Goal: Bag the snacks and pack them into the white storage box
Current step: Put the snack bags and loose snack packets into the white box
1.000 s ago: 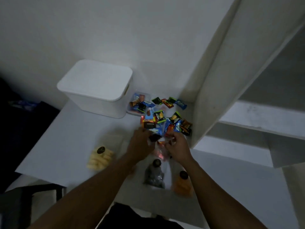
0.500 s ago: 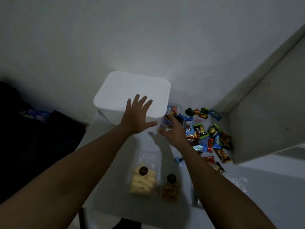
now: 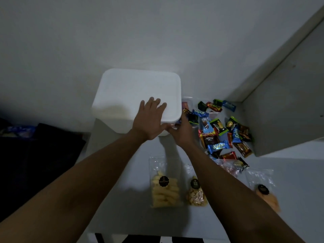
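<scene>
The white storage box (image 3: pixel 136 88) stands at the back of the white table (image 3: pixel 122 216) with its lid on. My left hand (image 3: pixel 150 120) lies flat on the lid's front right part, fingers straight. My right hand (image 3: pixel 182 132) is at the lid's front right corner, its fingers curled on the rim and partly hidden. Loose wrapped snacks (image 3: pixel 219 134) lie in a pile right of the box. In front lie sealed clear bags: yellow sticks (image 3: pixel 164 190), nuts (image 3: pixel 196 195) and orange pieces (image 3: pixel 266 197). Another clear bag (image 3: pixel 229 166) holds wrapped candies.
A small clear tub (image 3: pixel 188 102) sits against the box's right side. A grey upright panel (image 3: pixel 284 102) bounds the table on the right and the wall closes the back. Dark cloth (image 3: pixel 35 155) lies off the table's left edge.
Both hands left the candy bag near the pile and went up to the box. My left hand came down onto the lid and my right hand reached its corner. The camera turned left.
</scene>
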`<state>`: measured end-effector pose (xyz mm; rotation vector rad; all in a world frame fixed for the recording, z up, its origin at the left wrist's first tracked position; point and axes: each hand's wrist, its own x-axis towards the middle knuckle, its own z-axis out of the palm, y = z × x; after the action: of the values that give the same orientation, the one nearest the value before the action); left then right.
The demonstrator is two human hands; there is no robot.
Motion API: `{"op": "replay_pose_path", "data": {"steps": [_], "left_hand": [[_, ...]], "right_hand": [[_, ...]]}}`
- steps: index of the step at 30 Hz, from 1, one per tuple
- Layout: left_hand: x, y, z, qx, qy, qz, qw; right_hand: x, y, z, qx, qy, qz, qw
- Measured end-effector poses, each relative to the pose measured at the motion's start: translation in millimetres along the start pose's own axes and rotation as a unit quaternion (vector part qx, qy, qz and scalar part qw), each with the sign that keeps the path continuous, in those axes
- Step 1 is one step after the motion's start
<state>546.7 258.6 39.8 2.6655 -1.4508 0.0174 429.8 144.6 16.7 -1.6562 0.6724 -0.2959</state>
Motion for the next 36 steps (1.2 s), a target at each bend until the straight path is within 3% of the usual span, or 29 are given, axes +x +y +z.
{"op": "replay_pose_path", "data": {"steps": [8,13,17,19,21,25,27,30,32,36], "left_hand": [[3,-2,-35,-0.095,0.062,-0.016,0.993],[-4,-3,-54,-0.146,0.154,-0.026,0.977],[-6,-3,-53,-0.175,0.115,-0.043,0.977],[-6,-2,-50,-0.195,0.097,-0.054,0.974],[-5,-1,-53,-0.234,0.078,-0.059,0.967],[-7,-21,-69,-0.339,0.095,-0.136,0.926],[-10,-55,-71,-0.311,0.137,-0.239,0.910],[-27,-110,-66,-0.315,0.090,-0.404,0.854],[-37,-130,-62,-0.394,0.062,-0.416,0.817],[-41,-140,-64,-0.426,0.099,-0.396,0.807]], "right_hand": [[6,14,-2,-0.024,-0.012,0.013,1.000],[11,-8,-21,-0.069,-0.049,0.005,0.996],[8,-59,-23,0.020,0.126,0.037,0.991],[5,-90,-18,0.092,0.108,0.051,0.989],[4,-109,-12,0.086,0.071,0.055,0.992],[5,-116,-6,0.087,0.064,0.087,0.990],[4,-115,-6,0.114,0.058,0.090,0.988],[5,-111,-6,0.137,0.058,0.066,0.987],[3,-107,-4,0.138,0.061,0.045,0.987],[-2,-111,-4,0.115,0.068,-0.019,0.991]]}}
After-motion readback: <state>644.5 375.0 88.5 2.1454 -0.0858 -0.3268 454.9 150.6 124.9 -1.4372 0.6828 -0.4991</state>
